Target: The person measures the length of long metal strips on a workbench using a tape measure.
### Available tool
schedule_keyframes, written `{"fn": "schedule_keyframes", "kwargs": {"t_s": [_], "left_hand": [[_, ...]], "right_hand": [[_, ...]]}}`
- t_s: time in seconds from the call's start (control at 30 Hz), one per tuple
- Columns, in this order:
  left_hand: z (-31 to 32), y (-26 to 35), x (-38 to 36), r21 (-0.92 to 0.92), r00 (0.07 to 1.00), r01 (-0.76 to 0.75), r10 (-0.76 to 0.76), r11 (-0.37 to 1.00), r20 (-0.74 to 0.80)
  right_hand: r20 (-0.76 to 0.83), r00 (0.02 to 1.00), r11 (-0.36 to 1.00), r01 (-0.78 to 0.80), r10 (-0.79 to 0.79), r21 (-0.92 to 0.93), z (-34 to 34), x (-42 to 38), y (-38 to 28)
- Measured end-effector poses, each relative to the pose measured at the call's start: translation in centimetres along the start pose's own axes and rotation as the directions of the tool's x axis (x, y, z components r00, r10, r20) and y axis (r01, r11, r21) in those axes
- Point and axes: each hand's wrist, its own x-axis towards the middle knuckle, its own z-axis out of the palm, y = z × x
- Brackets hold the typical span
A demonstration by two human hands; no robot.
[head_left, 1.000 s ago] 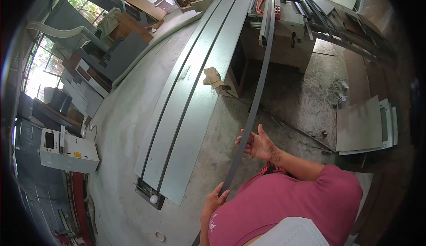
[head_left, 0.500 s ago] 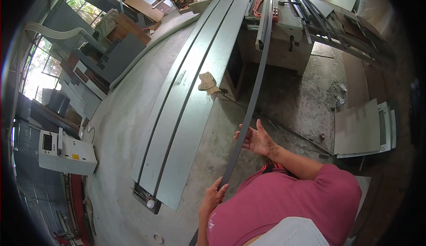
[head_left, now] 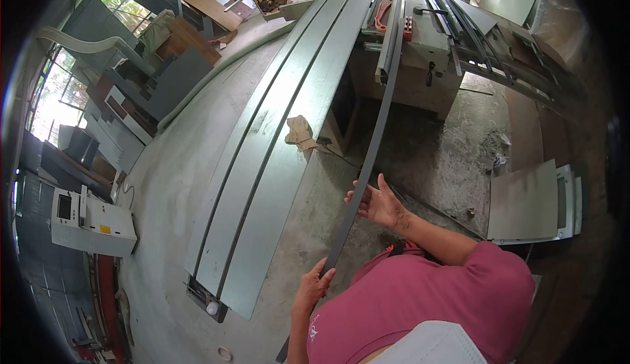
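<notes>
A long, narrow dark grey strip [head_left: 371, 160] slants from the work table at the top down past my body. My left hand [head_left: 314, 286] is wrapped round its lower part, thumb on the near face. Farther up, my right hand [head_left: 382, 205] has its palm turned toward the strip. Its fingers reach behind the strip, while the thumb stands up, away from it. The strip's upper part lies along a metal rail [head_left: 394, 29] at the table. Its lower end runs beside my left forearm, partly hidden.
Left of the strip stretches a long metal sliding table [head_left: 275, 154] with dark grooves and a tan work glove [head_left: 301, 133] on it. A red-handled tool [head_left: 382, 15] sits by the rail. Dark metal lengths [head_left: 459, 22] lie upper right. Panels [head_left: 525, 203] lean at right; a white machine [head_left: 92, 223] stands left.
The view has shifted slightly, so the sliding table and glove sit a little lower and farther left. Both hands keep nearly the same places on the strip.
</notes>
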Motion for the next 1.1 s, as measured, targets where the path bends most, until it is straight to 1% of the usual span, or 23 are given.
{"fn": "schedule_keyframes", "kwargs": {"t_s": [0.17,0.23,0.47,0.63,0.73,1.1], "left_hand": [[0.9,1.3,1.2,-0.001,1.000,0.001,-0.001,1.000,-0.009],[1.4,1.7,1.7,-0.025,1.000,0.022,-0.023,0.999,-0.011],[2.7,2.4,3.8,-0.061,1.000,-0.009,0.010,0.998,0.018],[3.1,3.7,4.3,0.009,1.000,-0.015,0.015,1.000,0.011],[3.1,3.2,5.1,0.025,1.000,-0.024,0.024,0.999,0.005],[2.9,4.1,6.8,0.003,0.998,-0.036,0.035,0.999,0.059]], "right_hand": [[0.003,1.000,1.000,0.004,-0.004,0.007,-0.5,0.5,-1.8],[0.010,1.000,1.000,0.000,0.000,0.010,-0.8,0.7,-2.6],[0.005,1.000,1.000,-0.004,0.004,0.015,-1.8,1.1,-4.9],[0.035,0.999,1.000,-0.006,0.005,0.005,-2.4,1.6,-6.1],[0.055,0.998,1.000,0.001,0.000,-0.009,-2.6,1.9,-6.4],[0.045,0.998,0.996,0.056,-0.053,-0.067,-2.9,2.7,-7.3]]}}
